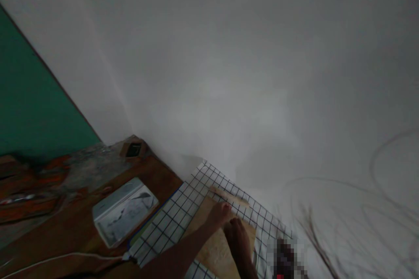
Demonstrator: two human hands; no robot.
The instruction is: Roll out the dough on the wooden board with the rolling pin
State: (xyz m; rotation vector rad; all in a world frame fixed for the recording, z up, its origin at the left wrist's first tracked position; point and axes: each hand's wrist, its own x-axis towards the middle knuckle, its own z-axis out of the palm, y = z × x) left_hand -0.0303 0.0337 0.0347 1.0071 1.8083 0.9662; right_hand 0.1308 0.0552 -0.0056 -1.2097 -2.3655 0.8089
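My left hand (220,212) is closed above the far part of a light wooden board (212,246). Close beside it, my right hand (236,230) is closed too, with the fingers curled in. Whatever lies inside either hand is too dark and small to make out. Beyond the hands, a pale thin stick like a rolling pin (231,196) lies along the board's far edge. Board and stick both rest on a white cloth with a black grid (168,218).
To the left, a grey-white flat box (126,211) sits on a brown wooden surface (160,174), with a white cable (75,253) in front. A small box (133,148) stands in the back corner. A white wall (229,74) rises behind; thin dry twigs (316,239) are at right.
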